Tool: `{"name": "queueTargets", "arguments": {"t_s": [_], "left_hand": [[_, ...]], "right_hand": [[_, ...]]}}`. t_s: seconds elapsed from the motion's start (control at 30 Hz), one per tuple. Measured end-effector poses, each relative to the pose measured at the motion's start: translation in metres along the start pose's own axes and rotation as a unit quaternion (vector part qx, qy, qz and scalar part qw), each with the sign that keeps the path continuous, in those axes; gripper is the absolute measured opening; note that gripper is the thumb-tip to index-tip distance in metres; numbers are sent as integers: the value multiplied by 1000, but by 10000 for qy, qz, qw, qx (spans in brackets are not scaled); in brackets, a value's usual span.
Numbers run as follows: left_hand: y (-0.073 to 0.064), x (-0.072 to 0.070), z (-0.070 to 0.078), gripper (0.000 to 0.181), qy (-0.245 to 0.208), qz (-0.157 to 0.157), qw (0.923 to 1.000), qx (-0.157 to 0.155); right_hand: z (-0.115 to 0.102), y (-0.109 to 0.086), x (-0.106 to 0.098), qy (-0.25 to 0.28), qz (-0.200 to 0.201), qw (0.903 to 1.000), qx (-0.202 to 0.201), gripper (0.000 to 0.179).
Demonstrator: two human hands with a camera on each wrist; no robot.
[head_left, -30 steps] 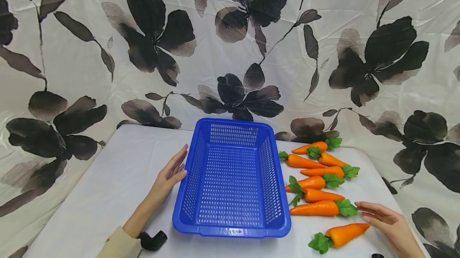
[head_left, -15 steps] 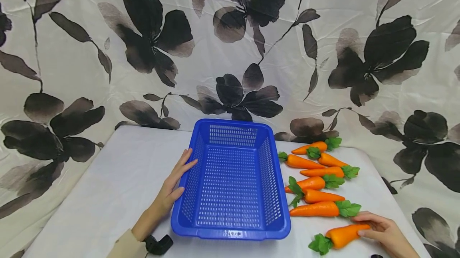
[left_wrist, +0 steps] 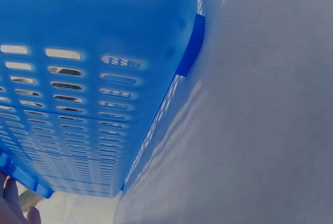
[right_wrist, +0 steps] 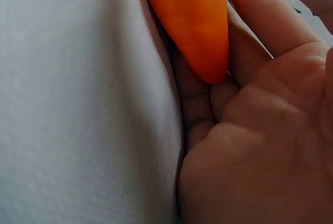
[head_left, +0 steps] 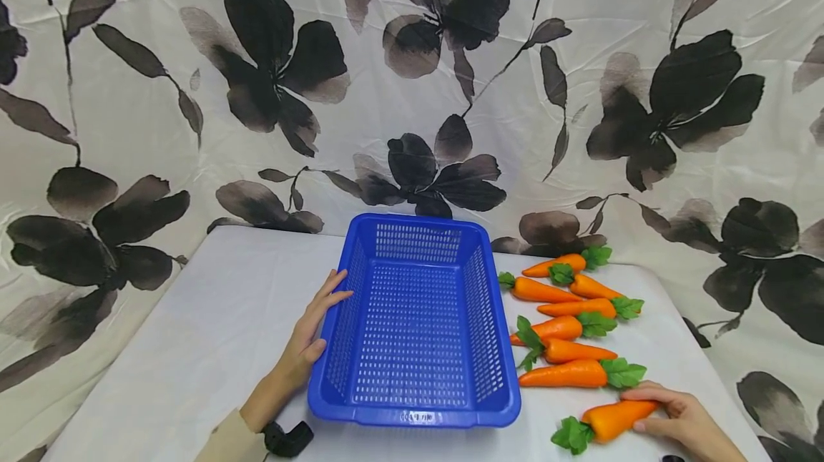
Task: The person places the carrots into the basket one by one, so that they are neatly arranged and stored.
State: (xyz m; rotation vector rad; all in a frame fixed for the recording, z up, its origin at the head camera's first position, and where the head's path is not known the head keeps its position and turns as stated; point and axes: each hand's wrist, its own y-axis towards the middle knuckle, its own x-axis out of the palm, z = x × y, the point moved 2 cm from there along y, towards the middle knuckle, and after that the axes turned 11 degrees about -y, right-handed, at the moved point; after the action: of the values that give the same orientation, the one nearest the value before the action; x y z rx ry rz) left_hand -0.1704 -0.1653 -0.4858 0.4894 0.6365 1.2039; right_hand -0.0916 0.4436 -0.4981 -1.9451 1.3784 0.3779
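A blue perforated plastic basket (head_left: 412,333) stands on the white table with nothing in it. My left hand (head_left: 301,347) rests on its left rim, fingers extended over the edge and thumb against the outside. The left wrist view shows the basket's slotted outer wall (left_wrist: 67,109) and part of the hand at the lower left corner. At the near right, my right hand (head_left: 684,415) pinches the tapered end of an orange carrot (head_left: 608,422) between thumb and fingers; the carrot lies at table level, green leaves pointing left. Its tip (right_wrist: 208,52) sits among the fingers in the right wrist view.
Several more carrots (head_left: 566,374) with green leaves lie loosely grouped right of the basket. A black object (head_left: 288,439) is by my left wrist. Behind the white table (head_left: 212,305) hangs a floral cloth (head_left: 412,90).
My left hand has moved onto the basket's left rim. My right hand has moved left and taken hold of the nearest carrot's tip, shifting it only slightly.
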Motion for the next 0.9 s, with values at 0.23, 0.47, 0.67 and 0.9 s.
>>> {"name": "queueTargets", "arguments": {"t_s": [0.23, 0.47, 0.67, 0.9], "left_hand": [[0, 2, 0, 74, -2, 4, 10000, 40], [-1, 0, -1, 73, 81, 17, 10000, 38], [-2, -2, -1, 74, 135, 64, 9997, 170], [-2, 1, -2, 72, 91, 69, 9993, 359]], "right_hand": [[1, 0, -1, -66, -12, 9999, -108, 47], [-1, 1, 2, -300, 115, 9994, -126, 46], [-5, 3, 5, -257, 192, 9994, 84, 53], [-3, 3, 5, -230, 249, 9994, 16, 54]]}}
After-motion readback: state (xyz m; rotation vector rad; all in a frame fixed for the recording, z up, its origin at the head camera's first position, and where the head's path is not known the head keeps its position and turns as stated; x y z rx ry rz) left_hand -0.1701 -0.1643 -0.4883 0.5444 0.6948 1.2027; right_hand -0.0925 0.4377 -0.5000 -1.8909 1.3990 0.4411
